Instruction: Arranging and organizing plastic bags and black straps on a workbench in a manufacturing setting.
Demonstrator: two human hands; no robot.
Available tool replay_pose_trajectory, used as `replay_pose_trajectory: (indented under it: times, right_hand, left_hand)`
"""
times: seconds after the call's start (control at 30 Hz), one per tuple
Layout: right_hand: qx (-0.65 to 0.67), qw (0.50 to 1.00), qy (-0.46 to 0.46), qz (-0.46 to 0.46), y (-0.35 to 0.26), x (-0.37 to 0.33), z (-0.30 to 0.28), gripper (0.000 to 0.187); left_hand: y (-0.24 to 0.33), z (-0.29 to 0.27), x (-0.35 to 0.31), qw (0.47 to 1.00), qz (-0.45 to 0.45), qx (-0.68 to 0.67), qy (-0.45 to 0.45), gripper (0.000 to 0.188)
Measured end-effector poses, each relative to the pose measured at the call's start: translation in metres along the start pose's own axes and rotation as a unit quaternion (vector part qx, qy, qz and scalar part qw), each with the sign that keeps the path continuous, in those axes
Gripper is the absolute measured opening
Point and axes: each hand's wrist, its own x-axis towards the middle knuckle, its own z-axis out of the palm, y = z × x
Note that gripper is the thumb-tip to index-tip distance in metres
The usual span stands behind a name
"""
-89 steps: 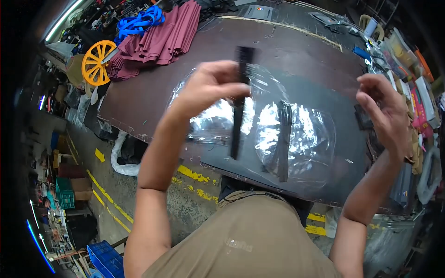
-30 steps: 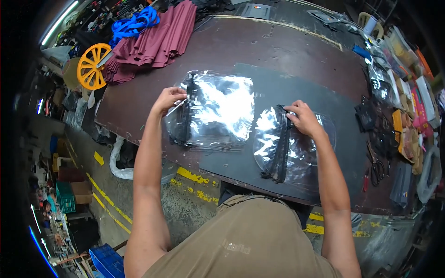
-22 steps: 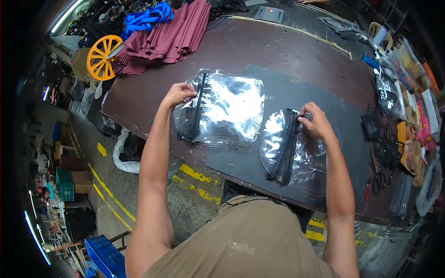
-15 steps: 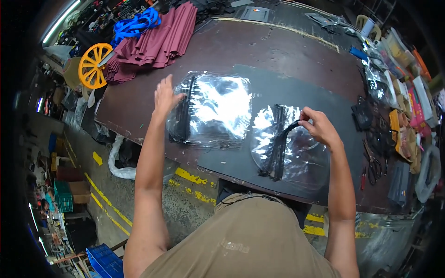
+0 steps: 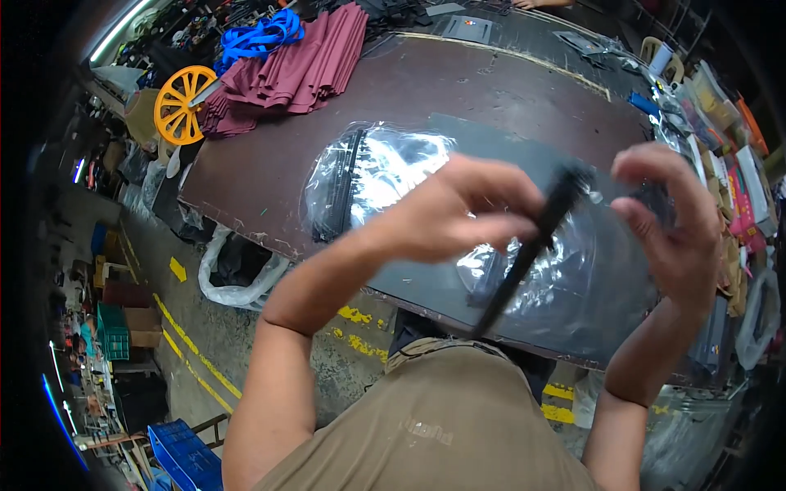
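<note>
My left hand [image 5: 467,204] is pinched on a black zipper strip [image 5: 520,270], raised in front of me and slanting down toward my body. It is blurred, so whether a clear sheet hangs from it I cannot tell. My right hand [image 5: 679,225] is raised to its right, thumb and fingers apart, holding nothing. Beneath the strip a smaller pile of clear plastic pieces [image 5: 573,258] lies on a dark grey mat [image 5: 401,282]. Left of it, partly behind my left hand, sits a larger stack of clear plastic pieces [image 5: 327,180] with black zippers along one side.
Folded maroon fabric [image 5: 295,74], blue straps [image 5: 260,37] and an orange spoked wheel [image 5: 180,105] occupy the table's far left. Boxes and packets [image 5: 741,180] line the right edge. Another person's hand [image 5: 540,3] shows at the far edge.
My left hand has left the larger stack, moved right and taken hold of the black zipper strip. My right hand has let go of it and opened. The other person's hand has appeared.
</note>
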Motion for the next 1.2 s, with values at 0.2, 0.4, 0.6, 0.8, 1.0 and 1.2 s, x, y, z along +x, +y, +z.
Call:
replay_pose_trajectory:
  times: [0.2,0.4,0.6,0.8,1.0,1.2]
  right_hand:
    - [-0.074,0.988,0.029,0.131,0.041,-0.032,0.013,0.035]
    - [0.012,0.961,-0.112,0.253,0.094,-0.098,0.090,0.035]
    - [0.054,0.939,-0.173,0.293,0.089,-0.166,0.143,0.036]
    - [0.009,0.935,-0.151,0.319,0.050,-0.202,0.163,0.042]
    - [0.001,0.939,-0.138,0.314,0.037,-0.216,0.178,0.045]
    - [-0.003,0.946,-0.123,0.301,0.025,-0.216,0.194,0.050]
  left_hand:
    - [-0.028,-0.180,-0.043,0.978,-0.135,0.119,0.103,0.027]
    - [-0.159,-0.278,-0.093,0.888,-0.360,0.198,0.207,0.026]
    - [-0.195,-0.305,-0.105,0.882,-0.357,0.229,0.207,0.023]
    - [-0.191,-0.331,-0.091,0.888,-0.398,0.194,0.124,0.022]
    - [-0.201,-0.348,-0.107,0.900,-0.383,0.166,0.127,0.026]
    - [-0.200,-0.341,-0.113,0.878,-0.396,0.209,0.168,0.031]
